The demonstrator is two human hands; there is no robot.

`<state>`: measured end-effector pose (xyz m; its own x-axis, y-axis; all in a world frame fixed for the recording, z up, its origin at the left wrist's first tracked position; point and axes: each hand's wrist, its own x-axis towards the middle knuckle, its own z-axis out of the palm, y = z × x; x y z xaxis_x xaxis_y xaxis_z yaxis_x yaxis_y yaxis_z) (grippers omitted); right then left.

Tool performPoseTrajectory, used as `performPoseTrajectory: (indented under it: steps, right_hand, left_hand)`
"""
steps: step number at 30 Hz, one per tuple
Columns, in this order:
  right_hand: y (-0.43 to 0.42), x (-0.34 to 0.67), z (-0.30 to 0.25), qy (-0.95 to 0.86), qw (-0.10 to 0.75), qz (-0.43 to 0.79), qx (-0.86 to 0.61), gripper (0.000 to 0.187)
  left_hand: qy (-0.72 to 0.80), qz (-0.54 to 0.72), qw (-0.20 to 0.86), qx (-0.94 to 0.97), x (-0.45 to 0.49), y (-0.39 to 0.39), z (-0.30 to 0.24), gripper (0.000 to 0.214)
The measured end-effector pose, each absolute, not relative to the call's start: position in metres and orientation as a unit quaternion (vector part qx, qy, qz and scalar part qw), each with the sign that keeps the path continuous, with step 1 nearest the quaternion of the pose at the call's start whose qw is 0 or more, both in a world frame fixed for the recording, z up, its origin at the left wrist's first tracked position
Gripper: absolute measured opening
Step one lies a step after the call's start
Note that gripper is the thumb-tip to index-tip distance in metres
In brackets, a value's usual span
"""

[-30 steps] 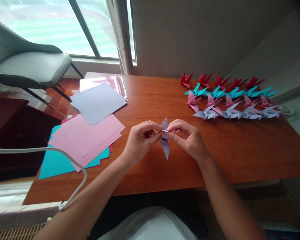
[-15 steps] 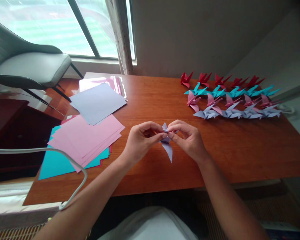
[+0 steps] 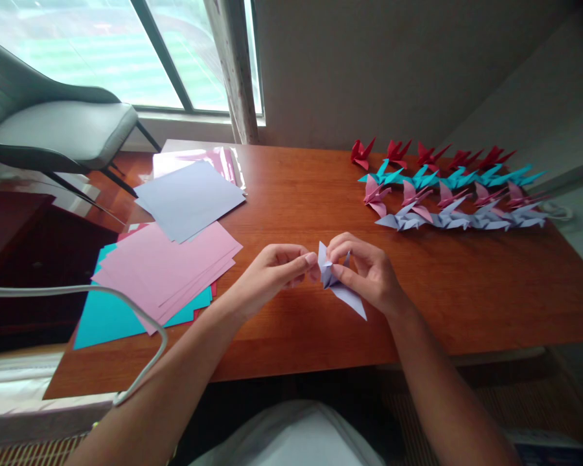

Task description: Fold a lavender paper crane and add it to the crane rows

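A pale lavender paper crane (image 3: 347, 298) is held over the near middle of the wooden table. My right hand (image 3: 362, 268) pinches it between thumb and fingers, with one wing pointing down to the right and another part standing up at its left side. Just left of the crane is my left hand (image 3: 284, 268), its thumb pressed against the fingers and nothing visible in the pinch. Those fingertips are right beside the paper; whether they touch its edge is hard to tell.
Rows of folded cranes stand at the back right: red (image 3: 426, 155), turquoise (image 3: 420, 176), pink (image 3: 374, 194) and lavender (image 3: 408, 219). At the left lie lavender sheets (image 3: 189, 194), pink sheets (image 3: 170, 265) and turquoise sheets (image 3: 107, 317). A white cable (image 3: 140, 310) curves beside my left forearm.
My left hand has come off the crane and shifted slightly left. The crane has turned in my right hand, its lower wing now pointing down to the right.
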<state>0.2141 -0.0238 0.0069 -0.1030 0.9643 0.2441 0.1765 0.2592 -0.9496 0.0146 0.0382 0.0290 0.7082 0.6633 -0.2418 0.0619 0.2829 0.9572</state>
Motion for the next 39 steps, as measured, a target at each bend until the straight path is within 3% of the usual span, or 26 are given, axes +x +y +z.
performPoseTrajectory:
  steps: [14,30,39]
  right_hand:
    - [-0.0239,0.2202,0.0105,-0.67,0.425,0.439,-0.422,0.008]
    - [-0.0264,0.2201,0.0161,-0.635,0.418,0.487,-0.429,0.014]
    - [-0.0256,0.2197,0.015,-0.629,0.426,0.486,-0.432,0.013]
  left_hand:
    - [0.28,0.097,0.808,0.509,0.0127,0.0383,0.0284,0.035]
    - [0.243,0.138,0.738,0.615,0.0134,0.0357,0.0279,0.022]
    - [0.285,0.17,0.627,0.705,0.0137,0.0293,0.0286,0.02]
